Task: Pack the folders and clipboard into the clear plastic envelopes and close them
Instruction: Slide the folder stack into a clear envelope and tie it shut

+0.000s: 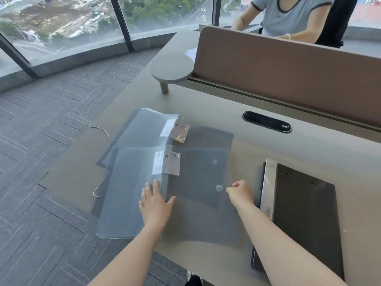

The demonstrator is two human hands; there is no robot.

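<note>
The fingers (pixel 153 185) of the left hand (pixel 155 205) are pressed flat on the near clear envelope (pixel 132 195), already loaded, while the right hand (pixel 240 193) is curled beside its snap button (pixel 219 188), and the clipboard (pixel 305 213) remains unpacked on the desk (pixel 288 145).

One view only, from a camera worn on the person's head. It looks forward and steeply down onto a beige desk (pixel 206 104), close enough that both bare forearms reach in from the bottom edge. The wide angle bends straight lines. The top of the view takes in the desk divider (pixel 288 65), windows (pixel 61 21) and carpeted floor (pixel 41 141).
</note>
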